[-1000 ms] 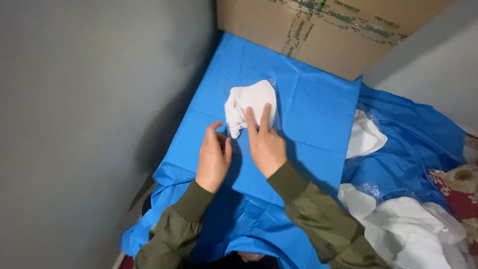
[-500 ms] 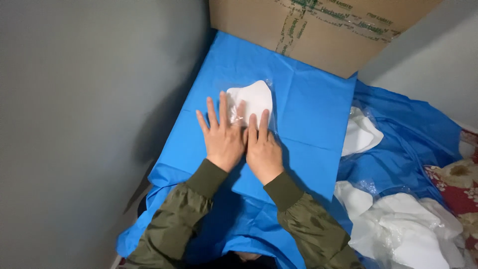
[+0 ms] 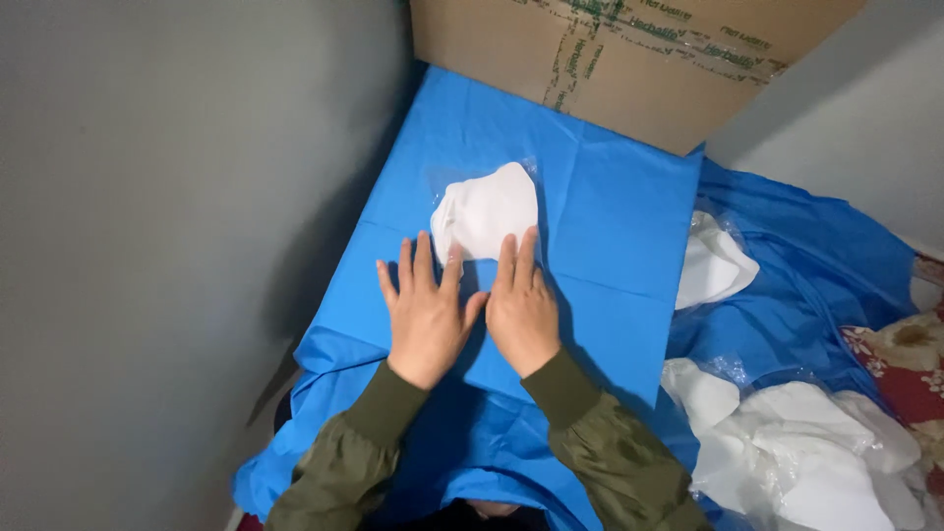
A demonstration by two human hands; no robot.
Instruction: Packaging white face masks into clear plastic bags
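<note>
Left hand (image 3: 425, 313) and right hand (image 3: 521, 310) flat, fingers spread, gripping nothing, side by side on blue sheet (image 3: 610, 206), fingertips touching white pad (image 3: 487, 211), cardboard box (image 3: 629, 59) behind

Olive-green jacket sleeves with ribbed cuffs; bare left hand (image 3: 426, 320); apparently ringless right hand (image 3: 523, 313).

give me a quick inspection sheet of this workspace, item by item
surface: blue sheet spread flat, creased, its front edge hanging over.
job's things: white packet in clear wrap lying on the sheet.
clutter: more white wrapped packets heaped on crumpled blue fabric at the right; one more beside the sheet.
grippers: left hand and right hand flat on the sheet, fingers spread, fingertips at the packet's near edge, holding nothing.
cables: nothing seen.
surroundings: taped cardboard box behind the sheet; grey wall at the left.
</note>
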